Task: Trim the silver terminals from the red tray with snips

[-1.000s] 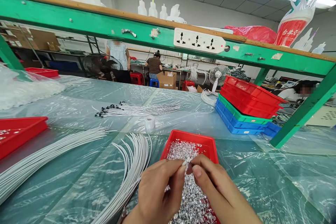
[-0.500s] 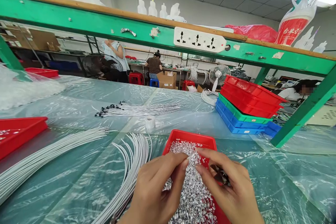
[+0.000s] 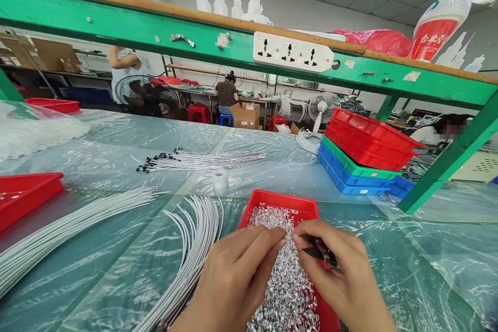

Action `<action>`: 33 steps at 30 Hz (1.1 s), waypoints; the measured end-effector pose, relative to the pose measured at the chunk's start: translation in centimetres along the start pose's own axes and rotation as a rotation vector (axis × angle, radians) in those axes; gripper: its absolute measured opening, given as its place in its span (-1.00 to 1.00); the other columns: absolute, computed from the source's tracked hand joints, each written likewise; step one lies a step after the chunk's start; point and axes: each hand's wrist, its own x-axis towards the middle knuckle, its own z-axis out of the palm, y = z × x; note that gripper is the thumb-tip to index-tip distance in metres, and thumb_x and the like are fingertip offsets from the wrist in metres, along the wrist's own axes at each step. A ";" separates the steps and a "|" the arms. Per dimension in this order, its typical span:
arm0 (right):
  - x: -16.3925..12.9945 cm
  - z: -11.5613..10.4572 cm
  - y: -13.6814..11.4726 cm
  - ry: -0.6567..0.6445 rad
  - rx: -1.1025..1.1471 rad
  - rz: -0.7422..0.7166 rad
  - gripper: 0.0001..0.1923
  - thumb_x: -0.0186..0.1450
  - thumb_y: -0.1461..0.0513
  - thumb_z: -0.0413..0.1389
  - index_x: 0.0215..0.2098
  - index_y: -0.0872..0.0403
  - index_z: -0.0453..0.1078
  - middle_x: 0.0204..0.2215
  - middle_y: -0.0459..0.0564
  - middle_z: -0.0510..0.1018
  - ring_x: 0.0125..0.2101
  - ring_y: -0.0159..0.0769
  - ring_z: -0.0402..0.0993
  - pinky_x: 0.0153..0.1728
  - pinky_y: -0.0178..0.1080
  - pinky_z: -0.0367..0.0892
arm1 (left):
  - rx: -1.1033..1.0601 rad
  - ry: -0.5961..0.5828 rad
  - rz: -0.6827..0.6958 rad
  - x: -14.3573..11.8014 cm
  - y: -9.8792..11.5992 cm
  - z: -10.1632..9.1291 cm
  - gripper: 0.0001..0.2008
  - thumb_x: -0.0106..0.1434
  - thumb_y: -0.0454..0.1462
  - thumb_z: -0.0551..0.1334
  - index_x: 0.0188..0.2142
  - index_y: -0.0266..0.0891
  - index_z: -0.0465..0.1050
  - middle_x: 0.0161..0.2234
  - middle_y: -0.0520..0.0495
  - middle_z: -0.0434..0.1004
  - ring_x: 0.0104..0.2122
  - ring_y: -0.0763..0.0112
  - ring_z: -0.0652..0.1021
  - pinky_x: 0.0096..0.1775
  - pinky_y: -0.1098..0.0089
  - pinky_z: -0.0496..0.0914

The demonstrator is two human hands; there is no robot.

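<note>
The left hand (image 3: 237,270) pinches a tiny pale piece (image 3: 287,237) at its fingertips; just right, the right hand (image 3: 346,262) curls around a dark tool (image 3: 319,252). Below, a red tray (image 3: 286,197) holds silvery metal pieces (image 3: 284,290); farther left stands a white roll (image 3: 220,180).

Hands: two, left hand (image 3: 237,270) and right hand (image 3: 344,264). Dark tool (image 3: 319,252): one. Silver pieces (image 3: 286,290): too many to count. Plain white cable bundles (image 3: 78,233) up front: two. Black-tipped bundle (image 3: 202,160): one. White roll (image 3: 220,180): one. Stacked red bins (image 3: 368,140): two; green bin (image 3: 361,167): one. Power strip (image 3: 327,56): one, three sockets (image 3: 289,52). Black fan (image 3: 148,96): one; white fan (image 3: 321,108): one. Red stools (image 3: 199,112): two; blue stool (image 3: 226,119): one.
</note>
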 end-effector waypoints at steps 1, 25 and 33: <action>0.0 -0.1 0.0 -0.006 0.001 0.019 -0.79 0.33 0.38 0.04 -0.16 -0.06 0.31 -0.35 -0.28 0.49 -0.44 -0.45 0.41 -0.40 -0.38 0.25 | 0.008 -0.006 0.013 0.0 0.0 0.0 -0.85 0.39 -0.44 0.06 -0.20 -0.29 0.40 -0.48 0.03 0.46 -0.54 0.49 0.44 -0.49 0.48 0.33; 0.7 -1.4 -0.7 -0.182 0.328 0.336 -0.82 0.36 0.24 0.00 -0.42 0.07 0.25 -0.60 -0.23 0.04 -0.61 -0.42 -0.07 -0.64 -0.33 -0.12 | 0.180 -0.172 0.393 -0.5 -0.7 -1.6 -0.68 0.47 -0.45 -0.11 -0.03 -0.48 0.39 -0.21 -0.19 0.59 -0.23 0.27 0.50 -0.12 0.23 0.38; 0.5 -1.4 -0.8 -0.195 0.319 0.348 -0.81 0.38 0.25 0.03 -0.42 0.06 0.24 -0.58 -0.22 0.05 -0.60 -0.41 -0.03 -0.62 -0.33 -0.10 | 0.176 -0.200 0.387 -0.8 -0.8 -1.8 -0.68 0.46 -0.46 -0.09 0.03 -0.49 0.36 -0.14 -0.22 0.57 -0.14 0.20 0.49 -0.06 0.16 0.36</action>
